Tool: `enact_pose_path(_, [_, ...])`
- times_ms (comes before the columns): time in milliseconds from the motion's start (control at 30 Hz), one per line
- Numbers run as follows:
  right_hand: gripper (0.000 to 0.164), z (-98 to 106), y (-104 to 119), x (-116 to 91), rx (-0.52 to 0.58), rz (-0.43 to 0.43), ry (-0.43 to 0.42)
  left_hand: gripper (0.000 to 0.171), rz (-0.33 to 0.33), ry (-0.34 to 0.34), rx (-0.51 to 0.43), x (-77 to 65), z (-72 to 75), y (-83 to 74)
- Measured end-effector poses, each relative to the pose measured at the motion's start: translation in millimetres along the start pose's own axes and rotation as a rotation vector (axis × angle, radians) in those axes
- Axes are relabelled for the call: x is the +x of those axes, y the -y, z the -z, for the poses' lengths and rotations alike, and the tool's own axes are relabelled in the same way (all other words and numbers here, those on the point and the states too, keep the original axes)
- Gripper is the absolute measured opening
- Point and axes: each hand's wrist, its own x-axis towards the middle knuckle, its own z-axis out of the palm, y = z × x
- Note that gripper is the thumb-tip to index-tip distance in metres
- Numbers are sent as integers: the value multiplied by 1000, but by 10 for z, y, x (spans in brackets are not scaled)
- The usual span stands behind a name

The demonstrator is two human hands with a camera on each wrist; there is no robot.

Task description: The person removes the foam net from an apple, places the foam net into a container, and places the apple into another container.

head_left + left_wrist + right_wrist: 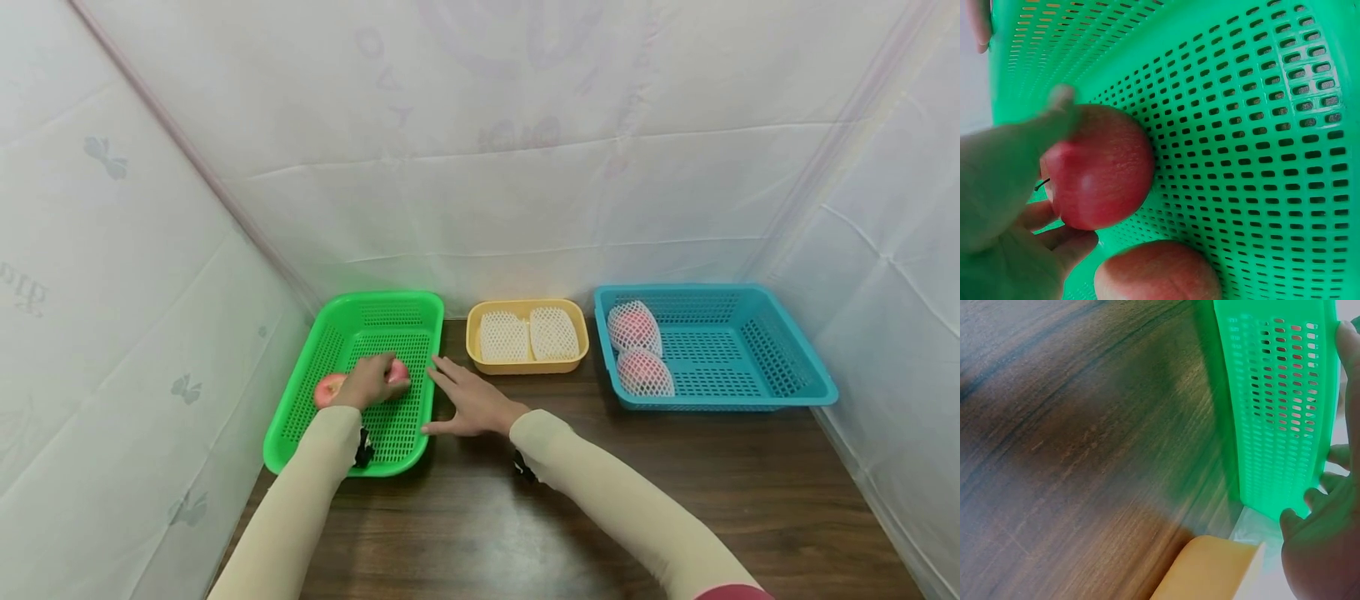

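My left hand [366, 382] reaches down into the green basket [351, 300] and grips a red apple [1107, 172]. In the left wrist view the thumb lies over the apple's top and the fingers curl beneath it, with the dark stem showing toward the palm. A second apple [1157, 275] lies close by on the basket floor. At the basket's right side is my right hand [478, 406], its fingers spread and fairly straight, fingertips right at the rim. Nothing is in its palm in the right wrist view.
A small yellow tray [525, 367] beyond the right hand holds two white foam nets [504, 337]. Farther right stands a blue basket [795, 350] with two netted apples [645, 373] at its left end. White sheeting [480, 208] encloses the wooden table [487, 525] behind and at the sides.
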Motion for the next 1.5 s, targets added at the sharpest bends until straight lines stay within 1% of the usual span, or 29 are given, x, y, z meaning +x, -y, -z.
enact_pose_path(100, [101, -2, -5, 7, -29, 4, 5, 69, -15, -3, 3, -13, -1, 1])
enact_pose_path(233, [101, 10, -13, 6, -47, 10, 12, 69, -8, 6, -2, -27, -5, 12])
enact_pose_path(300, [99, 30, -24, -4, -47, 19, 4, 68, -11, 0, -9, -34, -5, 12])
enact_pose_path(467, [94, 117, -90, -54, -55, 28, -43, 65, -29, -48, -58, -48, -1, 8])
enact_pose_path(567, [90, 186, -160, -88, -51, 15, -68, 64, -37, -76, -85, -33, -4, -4])
enact_pose_path(767, [89, 305, -310, -170, -47, 2, -102, 70, -5, -99, -178, 0, -17, -42])
enact_pose_path(867, [89, 366, -379, -219, -68, -4, -112, 72, -14, -115, -198, 10, -26, -68])
enact_pose_path(1000, [88, 479, -452, -260, -103, -2, -144, 73, -30, -150, -206, 32, -1, -138])
enact_pose_path(1167, [87, 559, -507, -278, -121, -22, -158, 74, -61, -194, -201, 40, 38, -231])
enact_pose_path(1267, [87, 605, -553, -304, -136, -29, -167, 73, -93, -220, -202, 54, 47, -312])
enact_pose_path(1367, [87, 669, -605, -339, -144, -13, -194, 72, -120, -241, -212, 61, 64, -410])
enact_pose_path(1500, [86, 752, -672, -372, -141, -4, -232, 72, -155, -249, -223, 49, 107, -547])
